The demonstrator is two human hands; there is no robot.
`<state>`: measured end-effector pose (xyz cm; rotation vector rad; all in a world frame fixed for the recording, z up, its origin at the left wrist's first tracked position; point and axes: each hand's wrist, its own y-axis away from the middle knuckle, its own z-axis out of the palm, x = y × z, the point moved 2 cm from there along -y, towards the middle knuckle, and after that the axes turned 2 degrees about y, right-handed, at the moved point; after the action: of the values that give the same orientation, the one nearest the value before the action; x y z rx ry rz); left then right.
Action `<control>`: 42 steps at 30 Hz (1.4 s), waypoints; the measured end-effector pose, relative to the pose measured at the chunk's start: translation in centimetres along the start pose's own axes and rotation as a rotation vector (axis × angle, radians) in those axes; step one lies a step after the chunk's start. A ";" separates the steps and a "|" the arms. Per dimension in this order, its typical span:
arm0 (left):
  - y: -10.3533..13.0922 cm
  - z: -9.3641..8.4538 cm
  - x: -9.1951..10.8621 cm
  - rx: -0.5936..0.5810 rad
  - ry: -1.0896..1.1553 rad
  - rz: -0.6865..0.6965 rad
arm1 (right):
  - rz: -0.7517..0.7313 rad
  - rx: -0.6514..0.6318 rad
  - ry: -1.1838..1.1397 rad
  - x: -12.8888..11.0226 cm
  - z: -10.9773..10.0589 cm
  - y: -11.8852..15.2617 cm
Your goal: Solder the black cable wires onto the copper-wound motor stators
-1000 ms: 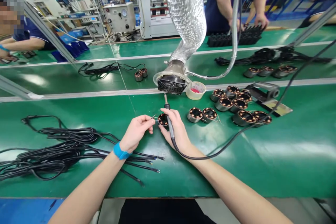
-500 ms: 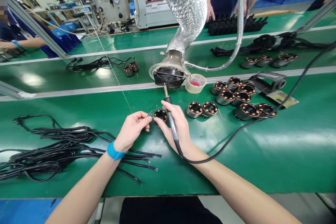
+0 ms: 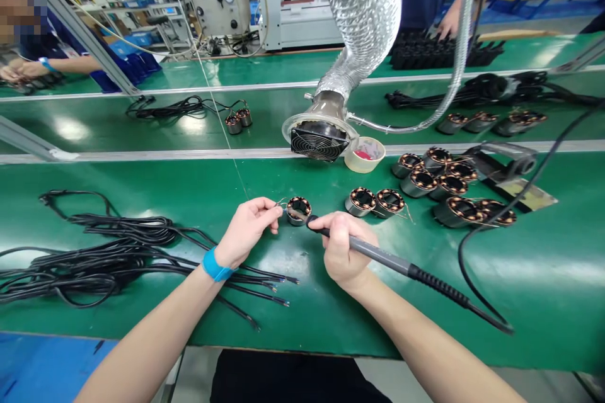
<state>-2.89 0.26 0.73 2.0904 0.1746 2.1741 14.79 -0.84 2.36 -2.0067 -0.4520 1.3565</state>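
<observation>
A small motor stator (image 3: pixel 299 211), a steel ring with copper windings, stands on the green bench between my hands. My left hand (image 3: pixel 253 223), with a blue band at the wrist, pinches thin wire ends (image 3: pixel 282 203) at the stator's left side. My right hand (image 3: pixel 347 245) is closed around a soldering iron (image 3: pixel 380 255). The iron lies nearly level, its tip pointing left over the stator, close to my left fingertips. Whether the tip touches a wire cannot be made out. Black cables (image 3: pixel 118 252) lie at the left, their stripped ends running under my left wrist.
A fume duct (image 3: pixel 359 19) with a fan grille (image 3: pixel 319 143) hangs above the stator. Beside it sit a tape roll (image 3: pixel 365 155) and several more stators (image 3: pixel 418 181). A metal iron stand (image 3: pixel 508 164) is at the right. Co-workers' hands (image 3: pixel 449 20) appear across the bench.
My right hand has turned the soldering iron from upright, tip up near the fan, to nearly level with its tip at the stator. My left hand keeps its pinch.
</observation>
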 end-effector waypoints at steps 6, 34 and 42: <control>0.0 0.0 0.0 0.011 0.023 0.004 | 0.002 -0.042 0.019 0.1 0.2 0.0; -0.3 -0.1 -0.4 0.000 0.014 0.013 | -0.030 0.026 -0.038 0.2 -0.1 -0.2; -0.2 0.1 -0.2 -0.012 0.001 0.014 | -0.075 -0.044 -0.047 0.7 0.6 -0.3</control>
<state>-2.82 0.42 0.53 2.0908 0.1471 2.1778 14.60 0.03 1.95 -1.9763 -0.5771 1.3603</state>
